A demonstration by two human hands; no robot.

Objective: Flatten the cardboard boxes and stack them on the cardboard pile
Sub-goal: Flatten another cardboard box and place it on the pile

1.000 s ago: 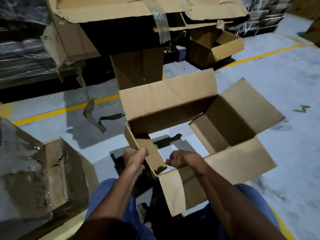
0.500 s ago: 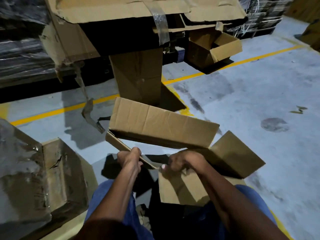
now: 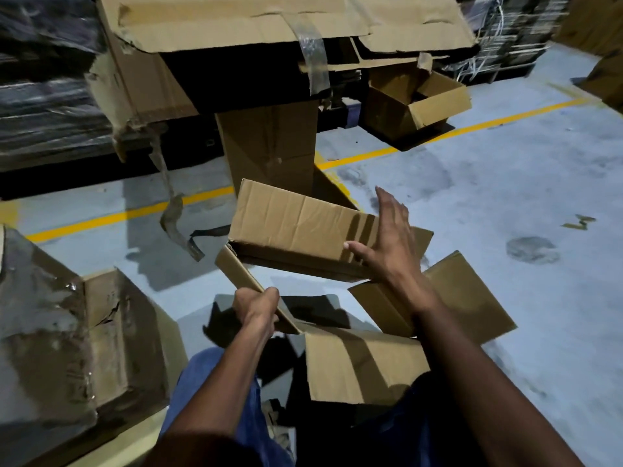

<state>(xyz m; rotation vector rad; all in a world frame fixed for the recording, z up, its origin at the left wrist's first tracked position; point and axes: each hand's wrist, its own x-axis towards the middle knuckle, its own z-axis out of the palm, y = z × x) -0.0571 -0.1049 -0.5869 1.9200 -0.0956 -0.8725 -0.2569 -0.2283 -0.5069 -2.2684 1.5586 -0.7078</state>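
Observation:
A brown cardboard box point(image 3: 296, 227), folded almost flat, hangs in front of my knees with its flaps spread out below and to the right. My left hand point(image 3: 258, 306) grips the edge of its near left flap. Spread with straight fingers, my right hand point(image 3: 387, 241) lies against the right end of the box's top panel. A large pile of flattened cardboard point(image 3: 269, 25) lies on a raised surface straight ahead, with strips of clear tape hanging off it.
A battered taped box point(image 3: 77, 342) stands at my left. An upright folded box point(image 3: 269, 146) stands under the pile, and a small open box point(image 3: 418, 102) sits behind it to the right. A yellow floor line point(image 3: 472, 128) crosses the grey concrete. Wrapped pallets fill the far left.
The open box has collapsed nearly flat. My right hand let go of the near flap and moved up onto the top panel, fingers spread. The left hand keeps its grip.

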